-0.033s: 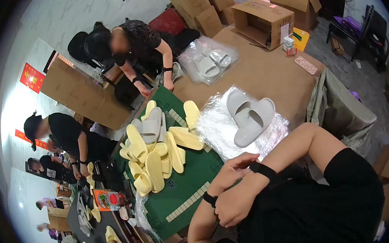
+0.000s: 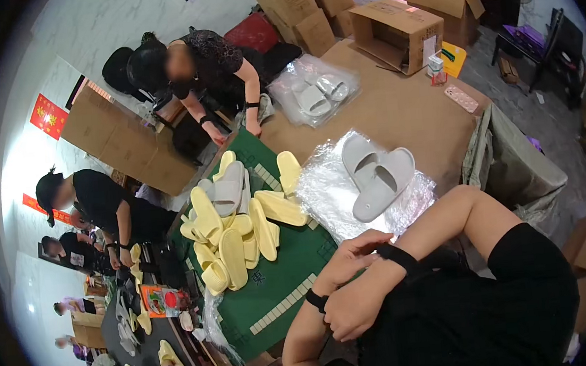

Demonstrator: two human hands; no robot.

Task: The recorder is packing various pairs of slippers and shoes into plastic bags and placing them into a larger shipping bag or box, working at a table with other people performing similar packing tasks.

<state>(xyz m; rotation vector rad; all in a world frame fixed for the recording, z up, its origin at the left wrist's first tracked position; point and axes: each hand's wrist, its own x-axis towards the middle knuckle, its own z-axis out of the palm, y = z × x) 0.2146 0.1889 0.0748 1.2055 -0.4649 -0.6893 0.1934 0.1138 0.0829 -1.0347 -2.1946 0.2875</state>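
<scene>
My arms cross in front of my body. My left hand [image 2: 347, 260] has its fingers stretched out and thumb apart, close to the black wristband [image 2: 396, 258] on my right wrist. Against my left wrist, beside its own black band [image 2: 316, 301], my right hand [image 2: 356, 311] is curled closed with nothing visible in it. Just beyond my hands, a pair of grey slippers [image 2: 369, 176], one lying across the other, rests on clear plastic bags [image 2: 323, 205]. To the left, yellow slippers [image 2: 233, 258] and some grey ones [image 2: 227, 192] are heaped on a green mat [image 2: 274, 289].
A person [image 2: 216, 64] leans over the table's far side, near bagged pale slippers [image 2: 313, 97]. An opened carton [image 2: 395, 34] and a pink phone [image 2: 462, 98] are on the brown tabletop [image 2: 397, 104]. Other people [image 2: 103, 206] work at a dark table [image 2: 120, 323] on the left.
</scene>
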